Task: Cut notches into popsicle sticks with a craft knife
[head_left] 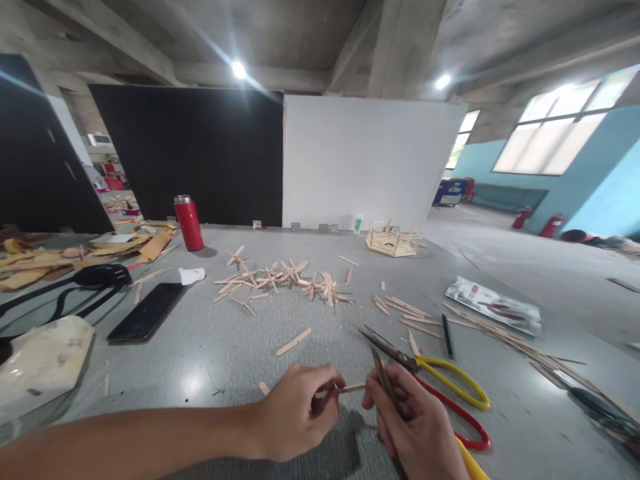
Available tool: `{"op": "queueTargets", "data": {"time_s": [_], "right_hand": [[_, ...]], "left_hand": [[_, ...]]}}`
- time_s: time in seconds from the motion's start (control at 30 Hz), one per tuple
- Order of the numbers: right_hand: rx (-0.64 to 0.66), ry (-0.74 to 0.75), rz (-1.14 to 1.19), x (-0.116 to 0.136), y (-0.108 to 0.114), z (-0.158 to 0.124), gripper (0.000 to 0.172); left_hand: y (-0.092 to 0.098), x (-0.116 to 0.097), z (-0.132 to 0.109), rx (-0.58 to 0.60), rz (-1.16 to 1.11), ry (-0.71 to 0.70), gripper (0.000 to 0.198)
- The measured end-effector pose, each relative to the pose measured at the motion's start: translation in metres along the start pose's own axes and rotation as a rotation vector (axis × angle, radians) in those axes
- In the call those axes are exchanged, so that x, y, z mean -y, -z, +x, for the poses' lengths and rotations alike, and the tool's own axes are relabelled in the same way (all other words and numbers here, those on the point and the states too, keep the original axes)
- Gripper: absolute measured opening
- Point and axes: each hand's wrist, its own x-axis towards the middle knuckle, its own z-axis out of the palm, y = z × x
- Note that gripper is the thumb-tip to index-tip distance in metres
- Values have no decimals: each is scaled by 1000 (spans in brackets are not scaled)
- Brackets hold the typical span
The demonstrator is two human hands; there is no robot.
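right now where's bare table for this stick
Bare table between the phone, the stick pile and the left hand holding a thin stick, bar one lone stick. Crowded beside the right hand and its dark tool: scissors, loose sticks, packet.

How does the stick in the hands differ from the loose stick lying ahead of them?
The held stick is thin; the loose stick is wider and flat. The held stick is off the table, pinched between left hand and right hand, which also grips a dark tool; the loose stick lies untouched. The held stick runs about level; the loose stick lies slanted. Both are pale wood.
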Motion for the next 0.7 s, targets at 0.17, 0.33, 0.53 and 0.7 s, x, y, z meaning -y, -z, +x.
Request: {"op": "queueTargets", "data": {"time_s": [0.17, 0.33, 0.53, 0.7], "right_hand": [[-127, 105, -3, 6, -1, -2, 31], [-185, 120, 23, 10, 5, -5, 29], [-225, 35, 50, 29, 7, -12, 31], [-257, 124, -36, 56, 12, -7, 31]], "left_hand": [[4, -7, 1, -15, -43, -3, 19], [8, -24, -1, -48, -115, 21, 21], [11, -46, -3, 50, -491, 164, 37], [11, -53, -4, 101, -670, 177, 37]]}}
